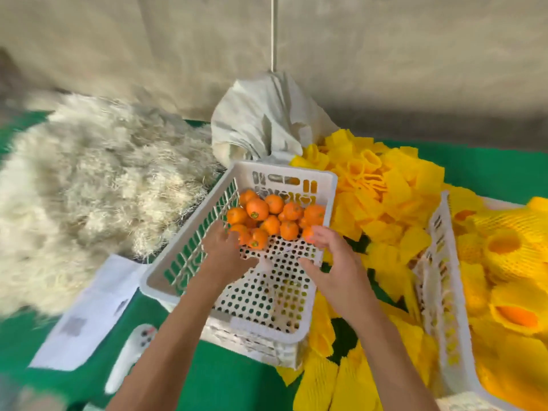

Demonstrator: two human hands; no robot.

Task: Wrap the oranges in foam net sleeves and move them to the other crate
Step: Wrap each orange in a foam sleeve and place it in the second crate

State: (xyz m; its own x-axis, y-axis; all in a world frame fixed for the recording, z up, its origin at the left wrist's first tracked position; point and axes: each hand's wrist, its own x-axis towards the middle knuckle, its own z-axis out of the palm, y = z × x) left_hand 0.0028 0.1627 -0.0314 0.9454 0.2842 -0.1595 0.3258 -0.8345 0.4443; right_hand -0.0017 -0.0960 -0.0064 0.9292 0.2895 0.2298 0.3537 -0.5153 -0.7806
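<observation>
Orange oranges (274, 216), white perforated crate (332, 185)

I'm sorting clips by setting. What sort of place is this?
Probably a fruit-packing station, perhaps a makeshift one. A white crate of bare oranges, a heap of yellow foam net sleeves and a second crate of sleeved oranges sit on a green-covered table against hung cloth.

Oranges (274, 216) in crate's (327, 200) far end

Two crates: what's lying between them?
Head view: between the crate of bare oranges and the crate of wrapped oranges lies a heap of loose yellow foam net sleeves on the green cloth.
</observation>
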